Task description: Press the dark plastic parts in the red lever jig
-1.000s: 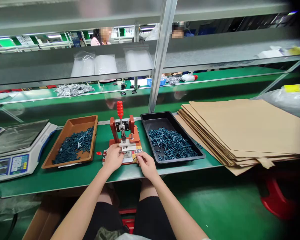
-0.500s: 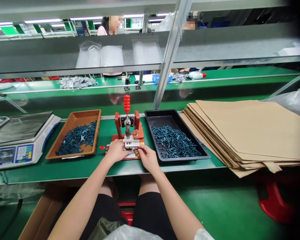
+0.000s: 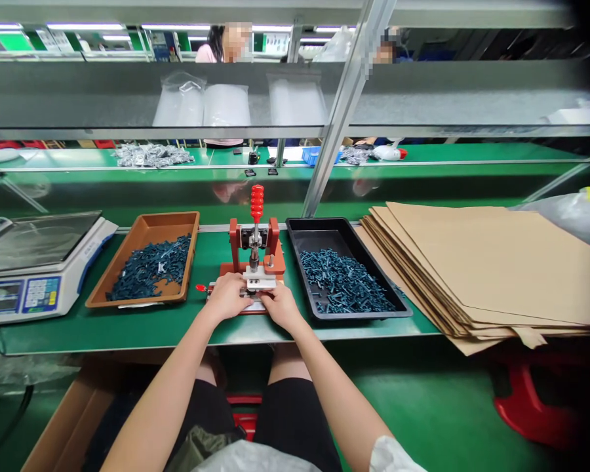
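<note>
A small red press jig [image 3: 275, 259] with an upright red-handled lever [image 3: 256, 202] stands on the green bench between two trays. My left hand [image 3: 227, 296] and my right hand [image 3: 280, 305] both rest at the jig's white front block [image 3: 260, 282]. Their fingers curl in on its base. Whatever small piece they pinch is hidden under the fingers. A brown tray [image 3: 145, 231] of dark blue parts lies to the left. On the right a black tray [image 3: 324, 231] holds more of the same parts.
A weighing scale [image 3: 34, 262] sits at far left. A stack of cardboard sheets [image 3: 482, 262] covers the bench's right side. Behind a metal upright [image 3: 339, 118] runs a second green line with plastic bags and small parts; other people sit beyond it. A red stool [image 3: 531, 406] is lower right.
My right hand has moved left from the jig's right corner to its front block. My left hand stays at the block. The camera has shifted slightly.
</note>
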`<state>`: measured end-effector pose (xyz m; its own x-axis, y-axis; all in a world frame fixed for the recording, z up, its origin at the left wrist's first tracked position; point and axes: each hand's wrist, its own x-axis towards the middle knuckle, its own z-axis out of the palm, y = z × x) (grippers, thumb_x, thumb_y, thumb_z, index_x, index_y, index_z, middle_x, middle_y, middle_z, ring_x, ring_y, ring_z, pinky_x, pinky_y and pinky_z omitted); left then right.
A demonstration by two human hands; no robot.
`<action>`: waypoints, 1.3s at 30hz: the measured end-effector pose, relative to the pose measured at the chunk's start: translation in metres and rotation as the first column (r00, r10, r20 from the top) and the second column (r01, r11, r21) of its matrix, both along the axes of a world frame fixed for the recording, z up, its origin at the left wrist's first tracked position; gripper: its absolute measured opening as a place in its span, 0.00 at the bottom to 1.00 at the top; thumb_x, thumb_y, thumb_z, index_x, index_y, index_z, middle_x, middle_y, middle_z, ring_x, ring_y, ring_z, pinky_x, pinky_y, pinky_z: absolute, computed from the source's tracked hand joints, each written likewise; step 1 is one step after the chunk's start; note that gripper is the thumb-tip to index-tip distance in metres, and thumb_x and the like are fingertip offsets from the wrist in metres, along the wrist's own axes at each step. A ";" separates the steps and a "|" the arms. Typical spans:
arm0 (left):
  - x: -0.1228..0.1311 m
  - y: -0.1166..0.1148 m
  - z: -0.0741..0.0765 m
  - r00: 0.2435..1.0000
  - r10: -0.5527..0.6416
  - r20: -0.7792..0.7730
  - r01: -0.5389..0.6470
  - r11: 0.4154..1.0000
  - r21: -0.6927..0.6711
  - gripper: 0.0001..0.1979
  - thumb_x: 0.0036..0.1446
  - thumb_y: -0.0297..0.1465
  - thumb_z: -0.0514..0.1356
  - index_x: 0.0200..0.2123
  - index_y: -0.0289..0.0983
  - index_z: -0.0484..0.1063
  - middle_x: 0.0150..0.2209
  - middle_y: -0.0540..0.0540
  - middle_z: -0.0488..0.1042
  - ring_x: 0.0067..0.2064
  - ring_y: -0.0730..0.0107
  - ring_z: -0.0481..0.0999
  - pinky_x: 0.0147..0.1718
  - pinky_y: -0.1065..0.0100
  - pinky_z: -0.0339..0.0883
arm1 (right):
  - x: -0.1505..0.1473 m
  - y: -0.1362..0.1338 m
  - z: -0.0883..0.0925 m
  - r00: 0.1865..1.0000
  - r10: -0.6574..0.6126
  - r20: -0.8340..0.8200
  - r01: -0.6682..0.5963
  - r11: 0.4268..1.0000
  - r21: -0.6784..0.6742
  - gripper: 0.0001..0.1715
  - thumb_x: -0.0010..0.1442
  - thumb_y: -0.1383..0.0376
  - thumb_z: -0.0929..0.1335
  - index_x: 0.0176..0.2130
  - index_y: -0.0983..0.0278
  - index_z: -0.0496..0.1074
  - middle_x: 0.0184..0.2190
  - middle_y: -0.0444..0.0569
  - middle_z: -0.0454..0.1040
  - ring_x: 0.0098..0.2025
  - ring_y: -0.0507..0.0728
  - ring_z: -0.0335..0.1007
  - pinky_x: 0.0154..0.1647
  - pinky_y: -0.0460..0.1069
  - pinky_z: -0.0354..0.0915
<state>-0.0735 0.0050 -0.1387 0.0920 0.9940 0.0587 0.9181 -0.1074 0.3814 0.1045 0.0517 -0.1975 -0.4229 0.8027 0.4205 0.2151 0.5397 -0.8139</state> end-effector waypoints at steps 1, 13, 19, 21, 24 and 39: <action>0.000 0.000 0.000 1.000 -0.003 0.000 0.003 1.000 0.005 0.14 0.50 0.38 0.69 0.41 0.41 0.82 0.49 0.43 0.80 0.54 0.49 0.74 0.53 0.55 0.67 | 0.001 -0.001 0.000 1.000 -0.006 0.000 0.006 1.000 0.020 0.13 0.59 0.70 0.68 0.40 0.59 0.82 0.44 0.50 0.81 0.47 0.60 0.77 0.52 0.54 0.70; 0.001 -0.001 -0.001 1.000 -0.006 0.000 0.006 0.999 0.043 0.12 0.50 0.36 0.68 0.39 0.41 0.83 0.46 0.41 0.80 0.50 0.49 0.76 0.49 0.53 0.69 | -0.005 -0.009 0.005 0.997 -0.064 0.044 0.059 0.993 0.099 0.16 0.61 0.71 0.65 0.45 0.60 0.80 0.48 0.54 0.78 0.50 0.62 0.75 0.55 0.57 0.70; 0.000 -0.024 -0.004 0.999 -0.046 0.029 0.037 0.965 0.260 0.10 0.56 0.32 0.64 0.42 0.40 0.81 0.49 0.42 0.78 0.52 0.53 0.75 0.54 0.52 0.68 | -0.004 -0.011 0.006 0.998 -0.060 0.022 0.056 0.987 0.148 0.19 0.62 0.72 0.64 0.49 0.60 0.78 0.50 0.54 0.76 0.52 0.62 0.74 0.57 0.58 0.69; -0.013 -0.036 -0.003 0.997 0.005 0.076 -0.040 0.884 0.465 0.11 0.58 0.32 0.62 0.44 0.40 0.79 0.51 0.42 0.78 0.55 0.55 0.74 0.59 0.50 0.64 | -0.004 -0.010 0.008 0.999 -0.047 0.021 0.043 0.988 0.145 0.20 0.62 0.73 0.64 0.50 0.60 0.77 0.51 0.54 0.76 0.53 0.61 0.73 0.57 0.58 0.69; -0.040 -0.040 -0.002 0.926 0.210 0.313 -0.365 0.705 0.608 0.12 0.61 0.36 0.61 0.45 0.39 0.78 0.51 0.39 0.77 0.56 0.54 0.73 0.61 0.49 0.63 | -0.005 -0.009 0.009 0.999 -0.043 0.029 0.039 0.989 0.141 0.19 0.61 0.73 0.65 0.47 0.60 0.78 0.49 0.54 0.76 0.53 0.61 0.73 0.57 0.57 0.69; -0.015 -0.003 -0.013 0.892 0.167 0.421 -0.284 0.930 0.232 0.33 0.69 0.50 0.42 0.68 0.38 0.57 0.66 0.36 0.65 0.67 0.53 0.65 0.66 0.49 0.57 | 0.002 0.014 0.010 0.998 0.017 0.053 -0.002 0.963 -0.271 0.13 0.57 0.72 0.67 0.41 0.65 0.78 0.38 0.50 0.82 0.41 0.59 0.77 0.46 0.51 0.70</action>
